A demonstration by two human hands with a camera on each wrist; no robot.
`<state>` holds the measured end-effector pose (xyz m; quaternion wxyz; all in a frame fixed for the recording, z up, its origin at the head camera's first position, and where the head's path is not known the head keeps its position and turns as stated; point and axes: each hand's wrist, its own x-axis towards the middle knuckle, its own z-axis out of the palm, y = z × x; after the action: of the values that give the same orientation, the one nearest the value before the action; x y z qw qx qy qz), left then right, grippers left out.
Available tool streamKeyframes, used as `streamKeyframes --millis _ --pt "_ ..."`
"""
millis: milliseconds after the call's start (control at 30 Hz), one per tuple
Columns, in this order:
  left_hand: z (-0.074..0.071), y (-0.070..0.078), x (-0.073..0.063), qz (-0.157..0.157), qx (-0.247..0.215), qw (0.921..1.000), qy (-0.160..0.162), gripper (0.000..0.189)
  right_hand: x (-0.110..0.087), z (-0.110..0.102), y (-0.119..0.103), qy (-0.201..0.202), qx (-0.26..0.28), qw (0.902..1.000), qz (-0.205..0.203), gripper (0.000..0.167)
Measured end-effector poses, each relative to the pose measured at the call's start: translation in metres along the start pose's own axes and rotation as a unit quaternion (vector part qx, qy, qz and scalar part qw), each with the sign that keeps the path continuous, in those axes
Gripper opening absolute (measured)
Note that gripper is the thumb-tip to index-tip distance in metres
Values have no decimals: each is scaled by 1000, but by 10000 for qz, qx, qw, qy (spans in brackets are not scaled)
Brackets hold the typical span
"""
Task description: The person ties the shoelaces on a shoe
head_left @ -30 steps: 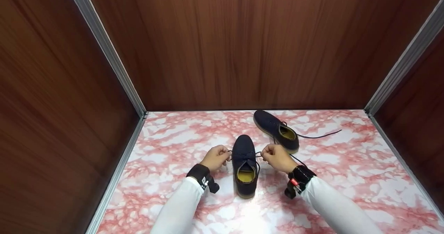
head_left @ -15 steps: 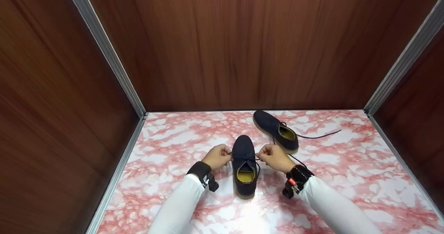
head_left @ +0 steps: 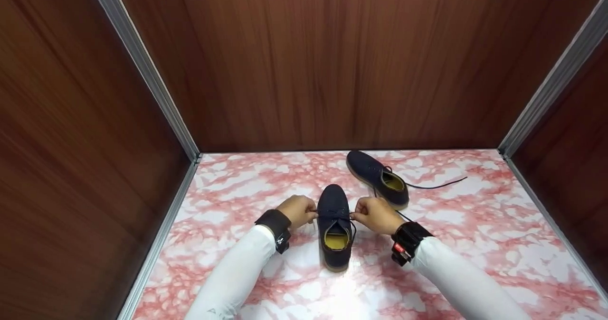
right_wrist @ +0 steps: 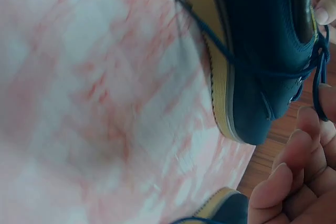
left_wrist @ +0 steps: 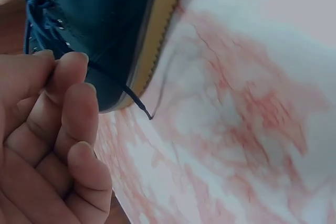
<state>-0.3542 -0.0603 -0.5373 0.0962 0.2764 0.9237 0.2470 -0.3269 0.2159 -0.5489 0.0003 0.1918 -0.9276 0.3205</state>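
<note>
A navy lace-up shoe (head_left: 333, 199) with a yellow lining stands upright, toe pointing away from me. At its left side my left hand (head_left: 298, 211) pinches the shoelace between thumb and forefinger. A loose lace end (left_wrist: 137, 102) hangs past these fingers over the sole in the left wrist view. Across the shoe, my right hand (head_left: 378, 215) pinches a loop of the same lace (right_wrist: 317, 90) close to the upper. Another lace end (right_wrist: 218, 45) trails over the tan sole in the right wrist view. The laces cross above the eyelets; the knot's exact form is too small to tell.
A second navy shoe (head_left: 368, 167) lies at an angle behind my right hand. One of its laces (head_left: 437, 187) stretches right across the red-and-white marbled surface (head_left: 247, 187). Brown wood-look panels (head_left: 304, 63) with grey metal edges (head_left: 156, 80) rise at the back and sides.
Both hands have come slightly closer to the shoe, shortening the visible lace between fingers and upper. My left wrist has turned a little. The shoes stay in place.
</note>
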Motion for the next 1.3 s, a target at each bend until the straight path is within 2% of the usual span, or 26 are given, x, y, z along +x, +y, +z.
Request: streamKeyframes --millis 100,267,433,633,833,967,1067,1300 --pt "-2 1 0 41 218 9997 -50 21 1 -2 -3 39 -293 9995 -127 24" --pt "-4 -1 1 -35 274 9996 -14 25 2 -3 -4 297 -785 9961 -290 28" --pt "-2 -4 0 -129 235 9996 87 29 2 -2 -4 579 -1094 9921 -183 33" --pt "1 -5 -1 -94 90 9998 174 33 1 0 -3 753 -1167 9902 158 33" --pt "4 -7 -1 -204 5 9995 249 34 1 1 1 536 -1012 9928 338 32" --pt "3 -6 -1 -312 -41 9994 149 28 1 -1 1 266 -873 9956 234 28" --pt "0 -4 -1 -359 -114 9993 -44 24 2 -4 -1 104 -832 9964 125 26" --pt "-7 2 -1 -291 -24 9982 -531 34 4 -11 -5 84 -1134 9935 -88 36"
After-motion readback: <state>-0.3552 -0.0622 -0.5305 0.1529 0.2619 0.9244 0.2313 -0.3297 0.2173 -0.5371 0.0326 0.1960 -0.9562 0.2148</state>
